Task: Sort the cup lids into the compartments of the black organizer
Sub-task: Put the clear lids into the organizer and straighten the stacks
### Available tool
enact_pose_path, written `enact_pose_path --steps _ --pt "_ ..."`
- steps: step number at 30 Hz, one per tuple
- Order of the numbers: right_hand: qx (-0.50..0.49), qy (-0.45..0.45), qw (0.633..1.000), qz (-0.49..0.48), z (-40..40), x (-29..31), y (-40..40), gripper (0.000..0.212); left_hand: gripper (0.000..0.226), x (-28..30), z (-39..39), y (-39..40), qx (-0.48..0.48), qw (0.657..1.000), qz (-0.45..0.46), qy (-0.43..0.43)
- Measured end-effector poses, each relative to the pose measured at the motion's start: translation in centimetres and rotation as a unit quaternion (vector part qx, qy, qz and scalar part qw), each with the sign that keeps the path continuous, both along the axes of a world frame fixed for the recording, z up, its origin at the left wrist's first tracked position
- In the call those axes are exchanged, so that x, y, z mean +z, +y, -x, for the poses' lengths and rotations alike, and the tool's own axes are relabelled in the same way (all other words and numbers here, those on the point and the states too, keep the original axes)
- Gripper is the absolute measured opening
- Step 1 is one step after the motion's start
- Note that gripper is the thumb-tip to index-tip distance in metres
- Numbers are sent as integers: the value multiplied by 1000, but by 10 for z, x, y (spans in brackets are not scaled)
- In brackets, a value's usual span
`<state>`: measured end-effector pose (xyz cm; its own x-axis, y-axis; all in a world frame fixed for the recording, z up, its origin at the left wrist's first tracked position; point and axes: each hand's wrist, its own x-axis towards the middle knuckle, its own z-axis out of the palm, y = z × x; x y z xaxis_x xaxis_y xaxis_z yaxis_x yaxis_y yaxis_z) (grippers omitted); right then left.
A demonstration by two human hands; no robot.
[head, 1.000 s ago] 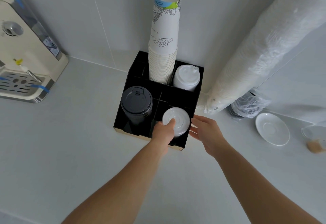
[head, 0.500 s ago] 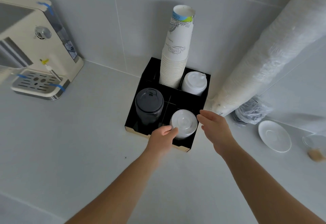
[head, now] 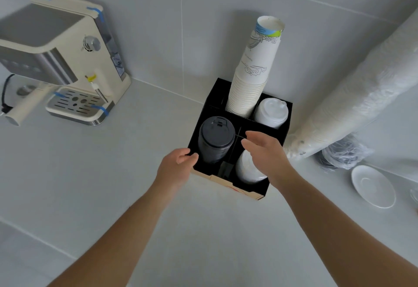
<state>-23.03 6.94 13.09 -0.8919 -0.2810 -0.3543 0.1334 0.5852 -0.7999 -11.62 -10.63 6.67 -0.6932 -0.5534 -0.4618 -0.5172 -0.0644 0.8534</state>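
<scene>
the right hand [head: 263, 151], fingers spread and holding nothing, hides most of the white lid stack [head: 246, 170] in the black organizer [head: 278, 133]'s near right compartment. the left hand [head: 176, 166], loosely curled and empty, touches the near left corner beside the black lid stack [head: 216, 138].

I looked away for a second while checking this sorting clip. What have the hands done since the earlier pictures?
The left hand let go of the flat white lid stack and moved left to the black organizer's front-left corner, beside the black lid stack. The right hand moved left, now open above the flat white lids. The lid stacks, paper cups and saucer stayed in place.
</scene>
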Motion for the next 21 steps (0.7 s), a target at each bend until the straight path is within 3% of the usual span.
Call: enact_pose_path --steps 3,10,13,15,19,21 --pt "16 1 1000 -6 1 0 -15 48 54 4 6 -16 -14 999 -26 12" --pt "26 -9 1000 -1 11 -1 -41 57 108 16 30 -19 -56 991 -117 11" --pt "34 3 999 -1 13 0 -47 42 125 9 40 -17 -43 990 -137 1" --pt "49 16 999 -4 14 -1 -50 21 117 14 44 -16 -39 990 -135 -6" --pt "59 32 998 -5 19 -10 -54 19 71 17 51 -18 -42 993 -105 -10" --pt "57 35 998 -2 21 -14 -57 16 77 16 53 -19 -44 993 -110 -21"
